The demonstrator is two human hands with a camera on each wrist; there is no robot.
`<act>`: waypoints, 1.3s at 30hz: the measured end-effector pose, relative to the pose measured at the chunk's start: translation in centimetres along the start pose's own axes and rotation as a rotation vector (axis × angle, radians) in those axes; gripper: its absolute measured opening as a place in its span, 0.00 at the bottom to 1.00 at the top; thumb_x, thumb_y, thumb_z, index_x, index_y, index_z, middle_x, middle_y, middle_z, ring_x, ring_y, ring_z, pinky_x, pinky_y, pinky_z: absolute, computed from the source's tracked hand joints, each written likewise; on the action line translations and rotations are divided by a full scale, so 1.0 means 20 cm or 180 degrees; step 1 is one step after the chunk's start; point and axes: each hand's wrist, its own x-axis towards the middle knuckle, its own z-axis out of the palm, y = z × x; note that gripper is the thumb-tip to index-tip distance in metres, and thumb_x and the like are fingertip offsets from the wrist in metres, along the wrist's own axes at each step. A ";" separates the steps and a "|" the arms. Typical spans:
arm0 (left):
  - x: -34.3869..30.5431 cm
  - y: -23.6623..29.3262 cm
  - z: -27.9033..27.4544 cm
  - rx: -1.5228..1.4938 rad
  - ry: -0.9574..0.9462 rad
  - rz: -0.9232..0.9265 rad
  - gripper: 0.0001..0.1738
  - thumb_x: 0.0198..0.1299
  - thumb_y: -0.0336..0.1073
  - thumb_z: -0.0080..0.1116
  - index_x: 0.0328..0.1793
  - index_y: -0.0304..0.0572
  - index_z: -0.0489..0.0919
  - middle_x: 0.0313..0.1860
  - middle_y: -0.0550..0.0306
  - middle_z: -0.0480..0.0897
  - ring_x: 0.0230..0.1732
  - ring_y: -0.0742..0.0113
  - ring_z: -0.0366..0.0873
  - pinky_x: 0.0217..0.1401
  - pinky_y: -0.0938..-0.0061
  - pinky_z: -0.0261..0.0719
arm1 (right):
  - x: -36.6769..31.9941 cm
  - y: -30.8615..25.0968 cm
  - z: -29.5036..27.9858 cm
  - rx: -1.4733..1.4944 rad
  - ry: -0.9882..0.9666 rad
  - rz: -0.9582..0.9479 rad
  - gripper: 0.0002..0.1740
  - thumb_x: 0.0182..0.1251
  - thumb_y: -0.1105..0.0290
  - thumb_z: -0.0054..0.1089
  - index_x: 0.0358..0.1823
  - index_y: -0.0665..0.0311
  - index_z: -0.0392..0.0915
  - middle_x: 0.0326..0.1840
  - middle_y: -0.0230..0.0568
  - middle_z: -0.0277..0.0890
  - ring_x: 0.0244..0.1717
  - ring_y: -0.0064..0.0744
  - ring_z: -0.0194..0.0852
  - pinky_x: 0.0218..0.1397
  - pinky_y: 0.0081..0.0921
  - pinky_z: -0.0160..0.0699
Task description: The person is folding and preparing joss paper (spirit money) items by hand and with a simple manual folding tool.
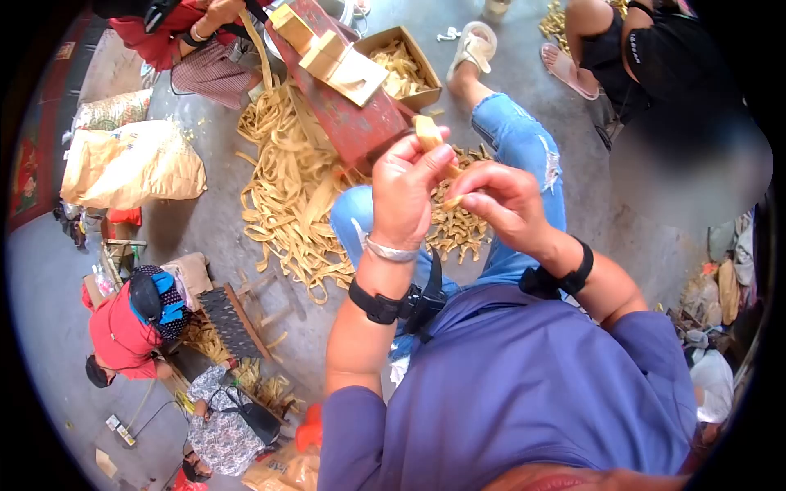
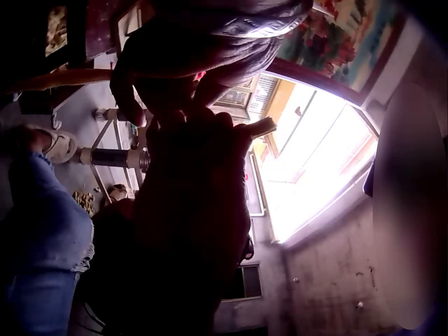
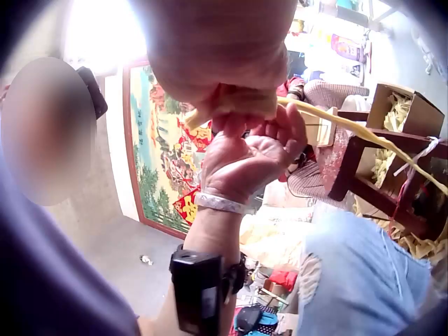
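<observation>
In the head view my left hand (image 1: pixel 405 192), with a silver bangle at its wrist, grips a folded piece of a flat yellow-tan strip (image 1: pixel 426 132) between thumb and fingers. Close beside it, my right hand (image 1: pixel 509 200) pinches the strip lower down with thumb and forefinger. The right wrist view shows the strip (image 3: pixel 374 138) trailing off to the lower right from between the two hands. A short strip end (image 2: pixel 263 127) sticks out past my left hand in the dark left wrist view. Fingers hide the middle of the strip.
A red wooden bench (image 1: pixel 348 123) carries pale wooden blocks. Left of my knees lies a heap of long tan strips (image 1: pixel 286 188); small twisted pieces (image 1: pixel 467 233) lie between my legs. A cardboard box (image 1: pixel 430 96) holds more strips. Other people sit around.
</observation>
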 end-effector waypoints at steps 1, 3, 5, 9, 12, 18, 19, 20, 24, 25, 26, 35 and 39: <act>-0.07 0.03 0.07 0.0495 0.0018 0.0225 0.09 0.61 0.27 0.60 0.46 0.32 0.79 0.37 0.58 0.81 0.34 0.73 0.79 0.40 0.83 0.77 | -0.04 -0.04 -0.02 -0.0319 0.0290 -0.0316 0.03 0.68 0.74 0.57 0.40 0.65 0.76 0.47 0.38 0.80 0.50 0.29 0.77 0.54 0.25 0.73; -0.18 0.08 0.19 0.1423 -0.0148 0.0551 0.08 0.57 0.25 0.62 0.42 0.32 0.80 0.35 0.58 0.80 0.33 0.74 0.79 0.39 0.83 0.76 | -0.08 -0.14 -0.03 -0.0280 0.0727 -0.0595 0.03 0.70 0.73 0.54 0.41 0.64 0.74 0.48 0.38 0.80 0.54 0.30 0.75 0.58 0.26 0.71; -0.27 0.13 0.26 0.2286 -0.0504 0.0760 0.07 0.54 0.25 0.63 0.39 0.32 0.81 0.32 0.58 0.80 0.32 0.75 0.78 0.39 0.83 0.75 | -0.05 -0.22 -0.04 0.0444 0.0974 -0.0528 0.04 0.72 0.71 0.50 0.42 0.63 0.72 0.47 0.37 0.79 0.55 0.30 0.73 0.60 0.27 0.69; -0.38 0.14 0.34 0.4195 -0.0301 0.1858 0.09 0.47 0.24 0.60 0.38 0.36 0.81 0.28 0.59 0.78 0.30 0.72 0.79 0.35 0.78 0.74 | -0.08 -0.17 -0.05 0.1546 0.0671 -0.0030 0.06 0.73 0.69 0.51 0.45 0.63 0.69 0.38 0.32 0.77 0.43 0.20 0.73 0.51 0.20 0.70; -0.42 0.14 0.34 0.4772 0.0167 0.2799 0.08 0.45 0.25 0.62 0.34 0.39 0.80 0.27 0.57 0.78 0.27 0.68 0.77 0.31 0.74 0.73 | -0.14 -0.23 -0.05 0.0841 0.0741 0.0589 0.08 0.69 0.68 0.55 0.40 0.66 0.76 0.31 0.28 0.76 0.33 0.15 0.72 0.38 0.17 0.71; -0.48 0.11 0.31 0.4211 0.0357 0.2548 0.09 0.46 0.21 0.65 0.32 0.39 0.78 0.28 0.60 0.77 0.27 0.73 0.76 0.30 0.78 0.72 | -0.19 -0.18 -0.15 0.0955 -0.0595 0.0754 0.08 0.61 0.75 0.55 0.36 0.72 0.81 0.36 0.35 0.75 0.26 0.14 0.67 0.26 0.12 0.63; -0.49 0.10 0.30 0.4086 0.0351 0.2433 0.09 0.46 0.22 0.65 0.32 0.39 0.77 0.28 0.58 0.77 0.26 0.70 0.76 0.29 0.76 0.73 | -0.20 -0.17 -0.14 0.1328 -0.0582 0.0739 0.09 0.61 0.75 0.55 0.36 0.72 0.81 0.37 0.35 0.75 0.27 0.15 0.67 0.27 0.12 0.63; -0.49 0.09 0.29 0.3959 0.0344 0.2320 0.09 0.46 0.22 0.66 0.32 0.39 0.77 0.28 0.56 0.77 0.25 0.66 0.76 0.28 0.74 0.73 | -0.21 -0.14 -0.12 0.1699 -0.0567 0.0720 0.09 0.61 0.74 0.55 0.37 0.72 0.81 0.38 0.35 0.75 0.29 0.15 0.68 0.28 0.12 0.64; -0.47 0.09 0.26 0.3229 -0.0117 0.2049 0.10 0.48 0.22 0.65 0.37 0.35 0.79 0.30 0.54 0.79 0.29 0.65 0.81 0.31 0.76 0.77 | -0.20 -0.12 -0.10 0.1907 -0.0386 0.0711 0.11 0.64 0.71 0.62 0.43 0.70 0.81 0.41 0.31 0.76 0.34 0.16 0.73 0.34 0.14 0.70; -0.48 0.09 0.26 0.2986 -0.0218 0.1888 0.10 0.48 0.21 0.65 0.38 0.34 0.80 0.30 0.55 0.80 0.30 0.66 0.81 0.31 0.77 0.78 | -0.21 -0.13 -0.09 0.1884 -0.0273 0.0800 0.12 0.63 0.70 0.64 0.44 0.69 0.81 0.41 0.30 0.77 0.36 0.17 0.74 0.36 0.14 0.72; -0.49 0.11 0.26 0.3076 -0.0281 0.1796 0.09 0.53 0.22 0.64 0.42 0.31 0.80 0.29 0.57 0.81 0.32 0.70 0.83 0.33 0.81 0.80 | -0.21 -0.13 -0.08 0.1856 -0.0164 0.0886 0.12 0.62 0.70 0.66 0.45 0.69 0.81 0.41 0.30 0.78 0.39 0.18 0.76 0.39 0.15 0.75; -0.44 0.13 0.10 0.1554 0.0001 0.1176 0.03 0.64 0.28 0.57 0.39 0.35 0.76 0.32 0.58 0.82 0.30 0.72 0.81 0.37 0.78 0.82 | -0.15 -0.17 -0.07 0.0865 -0.0025 0.0723 0.09 0.59 0.74 0.69 0.39 0.70 0.84 0.36 0.31 0.80 0.37 0.15 0.76 0.39 0.13 0.73; -0.44 0.14 0.03 0.1208 0.0144 0.1131 0.03 0.64 0.27 0.57 0.39 0.35 0.76 0.32 0.57 0.81 0.29 0.71 0.81 0.37 0.77 0.83 | -0.13 -0.19 -0.10 0.0336 0.0039 0.0601 0.06 0.59 0.73 0.70 0.35 0.68 0.84 0.28 0.27 0.78 0.29 0.11 0.72 0.31 0.11 0.69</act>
